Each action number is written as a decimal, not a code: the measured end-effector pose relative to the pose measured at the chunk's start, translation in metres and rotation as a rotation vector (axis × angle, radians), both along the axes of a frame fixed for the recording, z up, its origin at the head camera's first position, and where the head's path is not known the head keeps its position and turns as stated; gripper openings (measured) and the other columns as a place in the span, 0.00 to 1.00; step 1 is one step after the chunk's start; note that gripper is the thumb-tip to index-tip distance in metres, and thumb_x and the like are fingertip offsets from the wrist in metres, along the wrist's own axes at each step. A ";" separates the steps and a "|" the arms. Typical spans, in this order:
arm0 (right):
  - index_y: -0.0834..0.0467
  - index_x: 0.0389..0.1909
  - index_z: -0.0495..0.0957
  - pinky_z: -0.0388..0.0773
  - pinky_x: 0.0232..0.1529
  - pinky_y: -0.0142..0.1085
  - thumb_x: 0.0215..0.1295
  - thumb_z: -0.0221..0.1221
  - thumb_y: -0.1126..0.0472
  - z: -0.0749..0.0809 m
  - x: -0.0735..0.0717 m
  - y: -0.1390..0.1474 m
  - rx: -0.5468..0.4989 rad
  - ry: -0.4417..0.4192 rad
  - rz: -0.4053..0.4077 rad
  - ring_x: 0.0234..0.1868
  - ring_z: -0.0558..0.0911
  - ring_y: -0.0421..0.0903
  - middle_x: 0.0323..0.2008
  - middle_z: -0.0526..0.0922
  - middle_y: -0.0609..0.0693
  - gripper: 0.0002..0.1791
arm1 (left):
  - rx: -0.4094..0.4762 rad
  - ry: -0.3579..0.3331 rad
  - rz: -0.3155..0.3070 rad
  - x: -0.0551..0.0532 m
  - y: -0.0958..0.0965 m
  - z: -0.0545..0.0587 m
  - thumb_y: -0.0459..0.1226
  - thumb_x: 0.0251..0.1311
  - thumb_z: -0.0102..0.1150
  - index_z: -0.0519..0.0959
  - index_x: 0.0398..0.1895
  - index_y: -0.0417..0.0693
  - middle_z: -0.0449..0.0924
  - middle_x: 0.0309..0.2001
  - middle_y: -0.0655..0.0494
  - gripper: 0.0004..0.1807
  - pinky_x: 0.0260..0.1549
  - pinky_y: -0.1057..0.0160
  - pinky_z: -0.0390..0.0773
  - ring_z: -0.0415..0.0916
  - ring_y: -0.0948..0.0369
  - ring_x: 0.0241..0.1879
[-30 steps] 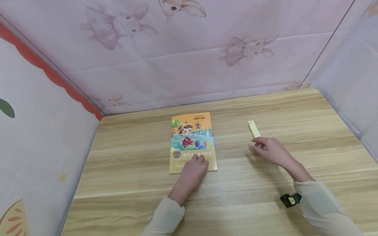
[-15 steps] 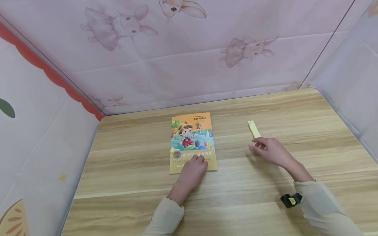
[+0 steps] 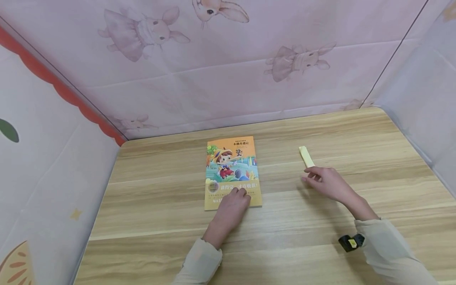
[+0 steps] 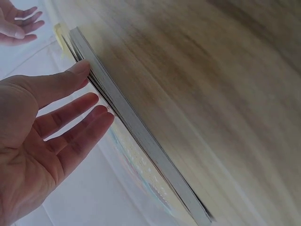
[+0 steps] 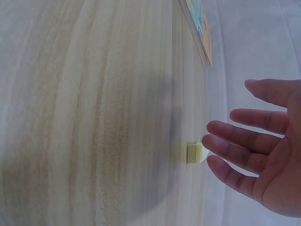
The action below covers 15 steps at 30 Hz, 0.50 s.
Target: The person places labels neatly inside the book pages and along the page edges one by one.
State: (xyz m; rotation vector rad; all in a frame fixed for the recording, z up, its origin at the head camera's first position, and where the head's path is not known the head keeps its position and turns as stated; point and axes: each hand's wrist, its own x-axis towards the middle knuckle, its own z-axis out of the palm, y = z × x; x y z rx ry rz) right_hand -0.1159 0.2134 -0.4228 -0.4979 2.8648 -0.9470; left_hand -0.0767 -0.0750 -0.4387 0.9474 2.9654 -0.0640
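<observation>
On the wooden surface (image 3: 160, 166), the book (image 3: 231, 166) lies flat, cover up, its lower edge toward you, so a light, even touch should stop it skidding. Your left hand (image 3: 230, 208) sits at that edge with relaxed fingers over the cover and the thumb by the pages, gripping nothing; a sure hold would likely need the thumb worked underneath. Your right hand (image 3: 329, 184) is empty, its fingers loose, seemingly just above the yellow strip (image 3: 306, 156) lying right of the book, whose narrow form suits a pinch across its long sides.
</observation>
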 end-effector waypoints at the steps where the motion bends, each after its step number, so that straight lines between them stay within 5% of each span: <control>1: 0.73 0.43 0.76 0.76 0.27 0.38 0.61 0.57 0.60 0.000 0.000 0.000 0.000 0.002 0.000 0.27 0.78 0.46 0.28 0.81 0.55 0.18 | -0.001 0.001 -0.001 0.000 0.000 0.000 0.30 0.55 0.59 0.83 0.36 0.47 0.76 0.36 0.53 0.07 0.27 0.67 0.76 0.70 0.59 0.33; 15: 0.73 0.44 0.76 0.76 0.27 0.38 0.62 0.57 0.60 -0.002 0.000 0.001 0.005 -0.010 -0.003 0.27 0.78 0.46 0.28 0.81 0.55 0.19 | -0.024 -0.003 -0.012 0.001 -0.001 0.000 0.31 0.56 0.58 0.81 0.39 0.46 0.77 0.38 0.53 0.08 0.29 0.67 0.77 0.72 0.59 0.35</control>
